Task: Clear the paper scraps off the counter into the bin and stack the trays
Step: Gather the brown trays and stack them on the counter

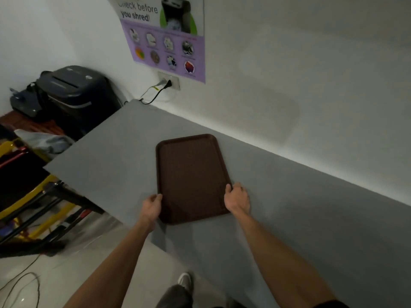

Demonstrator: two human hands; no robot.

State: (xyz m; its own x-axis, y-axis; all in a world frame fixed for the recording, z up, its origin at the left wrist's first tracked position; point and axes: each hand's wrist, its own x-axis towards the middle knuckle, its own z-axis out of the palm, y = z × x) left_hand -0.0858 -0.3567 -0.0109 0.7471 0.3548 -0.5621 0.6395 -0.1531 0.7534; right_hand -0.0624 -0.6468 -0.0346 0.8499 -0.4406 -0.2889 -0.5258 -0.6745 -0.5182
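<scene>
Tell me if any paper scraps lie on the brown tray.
No, the brown tray shows only its own bare textured surface.

A brown tray lies flat on the grey worktop, gripped at its near end by both hands, the left hand on its left rim and the right hand on its right rim.

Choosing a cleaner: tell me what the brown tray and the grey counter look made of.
Brown tray: probably moulded plastic, matte, judging by its fine textured floor and rounded raised rim. Grey counter: smooth, uniform matte grey, perhaps laminate; the look leaves it open.
</scene>
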